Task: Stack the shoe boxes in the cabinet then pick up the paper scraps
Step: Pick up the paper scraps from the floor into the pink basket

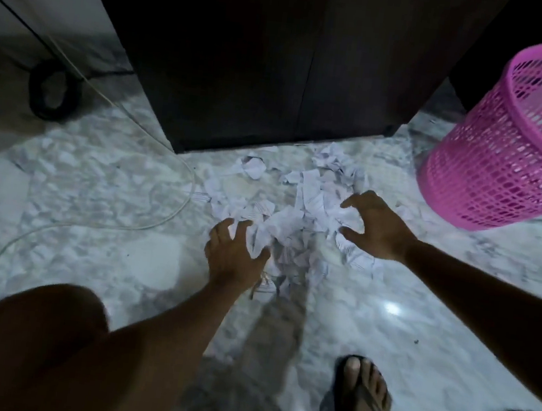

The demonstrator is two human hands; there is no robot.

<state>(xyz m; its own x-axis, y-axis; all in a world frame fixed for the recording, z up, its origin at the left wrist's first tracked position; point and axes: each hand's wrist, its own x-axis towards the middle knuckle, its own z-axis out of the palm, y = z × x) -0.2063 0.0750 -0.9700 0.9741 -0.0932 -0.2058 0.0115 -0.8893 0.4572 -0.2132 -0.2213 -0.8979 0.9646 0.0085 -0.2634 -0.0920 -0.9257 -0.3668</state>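
Observation:
A heap of torn white paper scraps (296, 208) lies on the marble floor just in front of the dark cabinet (263, 52), whose doors are closed. No shoe boxes show. My left hand (233, 255) rests at the near left edge of the heap, fingers spread and touching the scraps. At the heap's right side my right hand (375, 227) hovers with spread, slightly bent fingers and thumb, and nothing held in it.
A pink mesh wastebasket (513, 138) stands tilted at the right, close to the cabinet corner. A pale cable (173, 218) loops over the floor at the left, near a black ring-shaped object (54, 92). My sandalled foot (362, 398) and knee are at the bottom.

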